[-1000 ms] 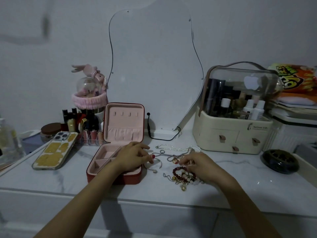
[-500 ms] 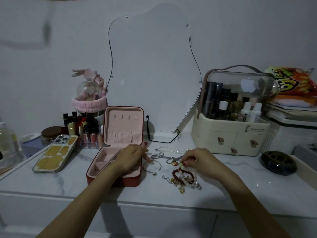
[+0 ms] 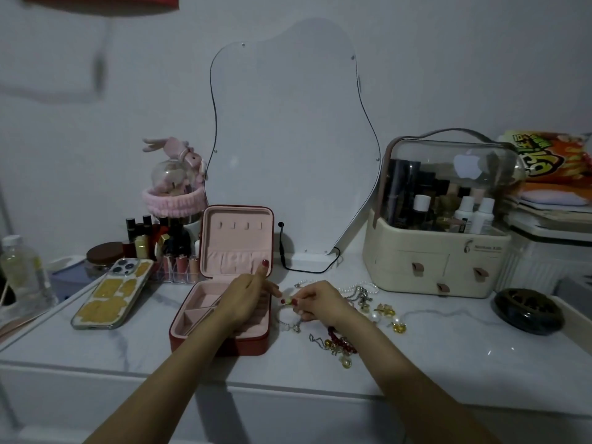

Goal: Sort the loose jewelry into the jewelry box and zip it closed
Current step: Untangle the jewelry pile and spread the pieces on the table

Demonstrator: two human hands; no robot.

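Red zip-around jewelry box with pink lining (image 3: pixel 221 318) sits open near the front edge of the white marble-look table (image 3: pixel 448 363), left of centre, lid upright, zip undone. The tray compartments that show hold nothing.

Left hand (image 3: pixel 243 299) hovers over the right half of the box tray, index finger raised with a red nail in front of the lid pocket, other fingers loosely curled; thumb and a finger reach toward the right hand. Can't tell if they're touching the piece.

Right hand (image 3: pixel 320 302) is just right of the box, fingertips pinched on a small pale beaded bracelet (image 3: pixel 288 315) that hangs down to the table beside the box's right wall.

Loose jewelry is all right of the box:
- dark red bead bracelet with gold charms (image 3: pixel 339 344), toward the front edge, partly under the right forearm
- gold and pearl pieces (image 3: pixel 387 314), right of the right hand
- white pearl strand with silver chains (image 3: pixel 362 290), behind the right hand

Rest: phone in a clear yellow-patterned case (image 3: pixel 112 293) left of the box, wavy frameless mirror (image 3: pixel 288 139) at the back edge, cream cosmetic organiser with clear lid (image 3: pixel 442 251) back right, dark round dish (image 3: pixel 528 310) near the right edge.
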